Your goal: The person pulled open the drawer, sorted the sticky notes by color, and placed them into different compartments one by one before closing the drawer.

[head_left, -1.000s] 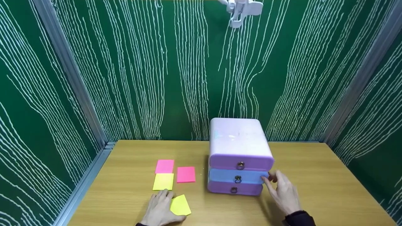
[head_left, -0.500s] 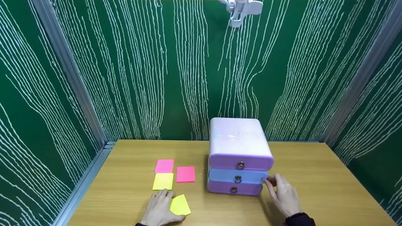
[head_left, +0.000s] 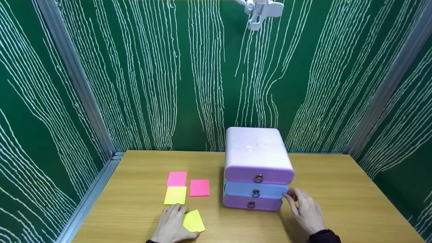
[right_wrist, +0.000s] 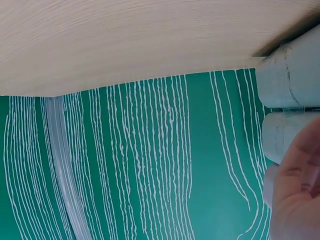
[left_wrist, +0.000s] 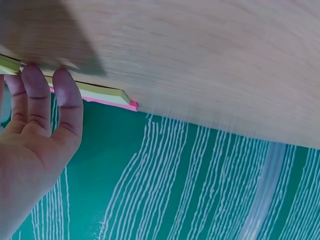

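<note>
only head view shows right hand pinching blue drawer; left hand grips nearest yellow pad

Head view bright; glare on drawer box.

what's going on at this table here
A person is working at a wooden table with both hands. The left hand rests at the nearest yellow sticky-note pad, while the right hand pinches the right edge of the blue middle drawer on a three-tier drawer box. Beyond the left hand lie another yellow pad and two pink pads. Whether the blue drawer is slightly open is hard to tell.
</note>
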`<move>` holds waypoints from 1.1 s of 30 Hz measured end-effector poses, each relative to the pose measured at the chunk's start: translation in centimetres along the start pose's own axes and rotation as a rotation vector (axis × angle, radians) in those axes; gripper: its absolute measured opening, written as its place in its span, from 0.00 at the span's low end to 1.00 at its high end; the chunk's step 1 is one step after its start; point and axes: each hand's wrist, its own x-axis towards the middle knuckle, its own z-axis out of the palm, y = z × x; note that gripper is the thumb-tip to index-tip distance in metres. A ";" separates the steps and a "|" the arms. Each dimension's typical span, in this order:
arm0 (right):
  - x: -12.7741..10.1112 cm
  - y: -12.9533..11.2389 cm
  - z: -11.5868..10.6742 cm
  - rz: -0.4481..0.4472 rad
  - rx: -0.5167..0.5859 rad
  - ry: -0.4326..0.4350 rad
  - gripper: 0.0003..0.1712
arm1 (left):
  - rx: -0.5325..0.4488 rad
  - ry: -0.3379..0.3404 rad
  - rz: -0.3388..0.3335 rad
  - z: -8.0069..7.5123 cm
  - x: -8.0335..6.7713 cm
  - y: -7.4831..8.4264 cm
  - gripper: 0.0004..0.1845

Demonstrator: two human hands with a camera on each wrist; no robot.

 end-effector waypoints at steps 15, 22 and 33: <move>-1.6 -0.3 -1.1 -0.113 0.033 0.004 0.15 | -0.002 -0.034 -0.004 0.0 0.1 -0.1 0.43; -2.7 -0.7 -2.0 -0.179 0.010 0.026 0.17 | -0.009 0.011 0.000 -0.1 0.2 -0.1 0.41; -4.4 -1.2 -2.9 -0.214 -0.030 0.021 0.20 | -0.062 0.090 0.035 -3.8 1.5 1.8 0.47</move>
